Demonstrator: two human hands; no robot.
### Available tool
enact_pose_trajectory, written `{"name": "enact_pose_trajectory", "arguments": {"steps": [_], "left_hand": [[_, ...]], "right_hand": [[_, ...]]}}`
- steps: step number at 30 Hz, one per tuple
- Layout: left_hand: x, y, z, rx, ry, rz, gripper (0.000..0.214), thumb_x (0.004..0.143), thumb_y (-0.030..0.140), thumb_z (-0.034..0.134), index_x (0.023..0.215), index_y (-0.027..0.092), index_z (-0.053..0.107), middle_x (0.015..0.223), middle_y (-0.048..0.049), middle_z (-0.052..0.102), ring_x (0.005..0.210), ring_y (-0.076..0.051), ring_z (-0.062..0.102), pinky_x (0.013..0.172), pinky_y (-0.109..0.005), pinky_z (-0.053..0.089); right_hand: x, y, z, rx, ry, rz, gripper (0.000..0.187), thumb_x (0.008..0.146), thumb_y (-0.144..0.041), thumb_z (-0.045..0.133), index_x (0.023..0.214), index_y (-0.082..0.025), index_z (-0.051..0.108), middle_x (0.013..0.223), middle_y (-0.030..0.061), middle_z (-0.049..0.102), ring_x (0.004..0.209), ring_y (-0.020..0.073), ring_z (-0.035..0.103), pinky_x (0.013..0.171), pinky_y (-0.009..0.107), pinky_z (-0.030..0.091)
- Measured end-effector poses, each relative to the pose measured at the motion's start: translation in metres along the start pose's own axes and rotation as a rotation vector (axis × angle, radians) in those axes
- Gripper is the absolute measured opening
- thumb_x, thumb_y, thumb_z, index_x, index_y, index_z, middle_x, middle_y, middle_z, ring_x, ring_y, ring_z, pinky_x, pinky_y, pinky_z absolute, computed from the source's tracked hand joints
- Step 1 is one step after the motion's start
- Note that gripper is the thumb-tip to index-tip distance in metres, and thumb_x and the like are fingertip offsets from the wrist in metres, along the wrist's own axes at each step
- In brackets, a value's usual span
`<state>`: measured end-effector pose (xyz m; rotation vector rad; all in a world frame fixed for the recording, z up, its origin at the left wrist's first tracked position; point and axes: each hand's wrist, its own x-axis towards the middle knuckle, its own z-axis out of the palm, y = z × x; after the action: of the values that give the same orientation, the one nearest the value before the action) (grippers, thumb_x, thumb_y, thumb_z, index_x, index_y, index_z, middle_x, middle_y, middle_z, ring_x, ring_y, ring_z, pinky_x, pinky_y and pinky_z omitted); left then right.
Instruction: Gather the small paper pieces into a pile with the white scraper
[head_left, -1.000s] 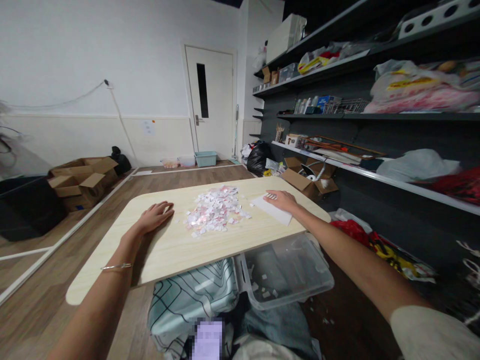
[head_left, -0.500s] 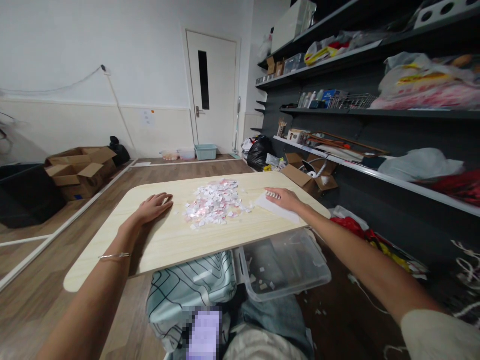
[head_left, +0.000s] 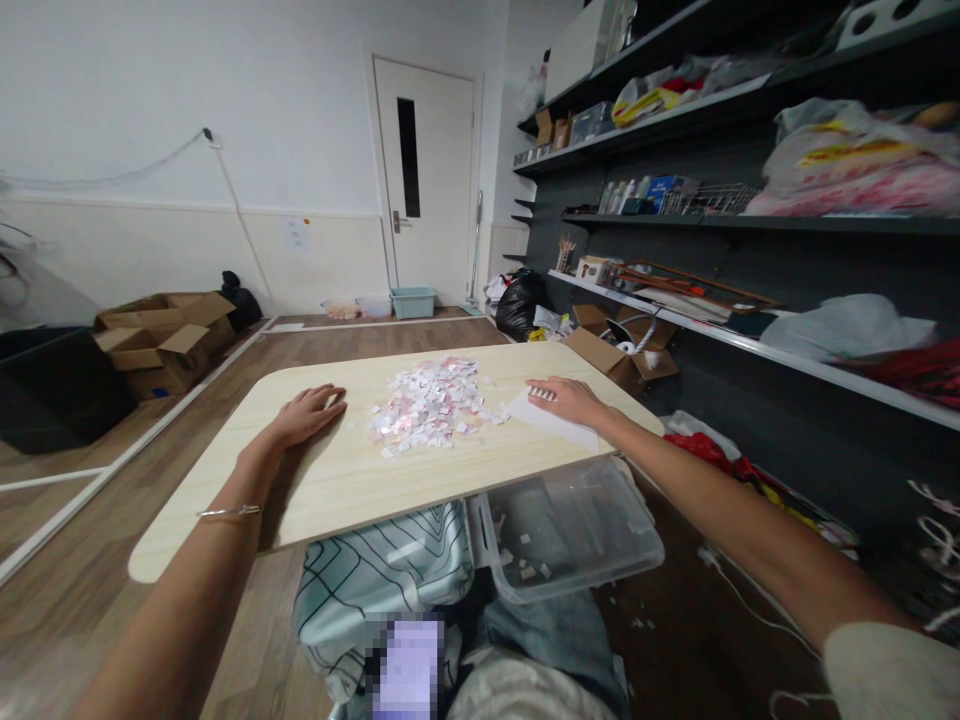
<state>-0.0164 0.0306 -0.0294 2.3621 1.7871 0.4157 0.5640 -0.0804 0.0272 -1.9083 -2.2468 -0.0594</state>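
A heap of small white and pink paper scraps [head_left: 427,406] lies in the middle of a light wooden table [head_left: 360,480]. My left hand [head_left: 307,412] rests flat on the tabletop to the left of the heap, fingers stretched out, holding nothing. My right hand [head_left: 568,396] lies palm down on a white paper sheet [head_left: 559,423] at the table's right edge, fingers extended. A thin bracelet [head_left: 229,512] circles my left wrist.
A clear plastic bin [head_left: 577,530] with a few scraps stands on the floor under the table's right edge. A patterned cloth [head_left: 382,570] covers my lap. Dark shelves [head_left: 712,220] packed with goods run along the right wall. Cardboard boxes [head_left: 161,340] sit at left; a door [head_left: 424,185] is ahead.
The view has tilted up slightly. Both hands stay flat in the same places on the table.
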Motion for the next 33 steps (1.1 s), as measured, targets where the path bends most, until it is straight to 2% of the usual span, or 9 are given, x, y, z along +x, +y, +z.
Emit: {"name": "enact_pose_trajectory", "arguments": {"steps": [6,8,14,17,20,25,29,33], "left_hand": [[0.001,-0.001,0.000,0.004,-0.015,-0.003,0.086,0.101,0.073,0.037,0.162,0.021,0.064,0.178,-0.0148,0.056,0.166,-0.039,0.047,0.138,-0.055,0.036],[0.001,-0.002,0.001,0.007,-0.013,0.004,0.086,0.101,0.073,0.037,0.163,0.019,0.064,0.177,-0.0156,0.057,0.165,-0.039,0.048,0.137,-0.055,0.037],[0.002,-0.002,0.002,0.016,0.010,0.001,0.080,0.102,0.071,0.039,0.160,0.023,0.067,0.175,-0.0125,0.060,0.163,-0.039,0.051,0.135,-0.053,0.040],[0.002,-0.002,0.001,0.024,-0.015,-0.013,0.085,0.101,0.074,0.037,0.163,0.022,0.064,0.178,-0.0129,0.056,0.166,-0.038,0.047,0.138,-0.052,0.036],[0.001,-0.001,-0.001,0.022,-0.031,-0.011,0.088,0.101,0.075,0.035,0.165,0.021,0.062,0.180,-0.0138,0.054,0.167,-0.036,0.045,0.138,-0.051,0.034],[-0.002,0.003,-0.003,0.024,-0.030,-0.012,0.089,0.101,0.074,0.035,0.165,0.019,0.062,0.179,-0.0141,0.054,0.165,-0.036,0.047,0.138,-0.050,0.034],[-0.003,0.004,-0.004,0.025,-0.008,-0.013,0.088,0.100,0.078,0.035,0.161,0.023,0.065,0.176,-0.0109,0.058,0.162,-0.035,0.050,0.137,-0.047,0.037],[-0.001,0.003,-0.005,0.030,-0.015,-0.005,0.083,0.100,0.074,0.037,0.161,0.024,0.065,0.176,-0.0099,0.058,0.161,-0.035,0.050,0.137,-0.049,0.036]], "right_hand": [[-0.016,-0.005,-0.004,-0.010,-0.010,-0.136,0.059,0.113,-0.059,0.059,0.162,-0.030,0.072,0.134,0.0116,0.084,0.125,0.0315,0.080,0.112,0.038,0.057],[-0.019,-0.004,-0.003,0.018,-0.005,-0.160,0.058,0.111,-0.057,0.061,0.161,-0.030,0.072,0.134,0.0117,0.084,0.124,0.0312,0.080,0.113,0.039,0.057],[-0.012,0.005,0.002,0.269,0.124,-0.068,0.057,0.109,-0.049,0.065,0.158,-0.023,0.074,0.157,0.0112,0.075,0.144,0.0280,0.072,0.125,0.040,0.052],[-0.005,0.006,0.003,0.319,0.131,-0.017,0.057,0.109,-0.049,0.064,0.158,-0.022,0.074,0.161,0.0098,0.072,0.144,0.0272,0.073,0.125,0.040,0.053],[-0.001,0.002,0.002,0.281,0.072,-0.026,0.057,0.109,-0.051,0.064,0.158,-0.023,0.074,0.159,0.0094,0.073,0.142,0.0287,0.074,0.123,0.039,0.054],[-0.002,-0.004,-0.005,0.073,-0.055,-0.104,0.057,0.111,-0.055,0.061,0.159,-0.027,0.074,0.149,0.0110,0.080,0.137,0.0340,0.075,0.119,0.042,0.055],[-0.008,-0.006,-0.008,0.022,-0.038,-0.106,0.058,0.112,-0.058,0.058,0.161,-0.031,0.073,0.142,0.0109,0.082,0.129,0.0342,0.078,0.111,0.039,0.056],[-0.016,-0.006,-0.007,0.012,-0.030,-0.115,0.058,0.113,-0.058,0.057,0.162,-0.031,0.073,0.133,0.0121,0.082,0.120,0.0329,0.078,0.107,0.038,0.056]]}}
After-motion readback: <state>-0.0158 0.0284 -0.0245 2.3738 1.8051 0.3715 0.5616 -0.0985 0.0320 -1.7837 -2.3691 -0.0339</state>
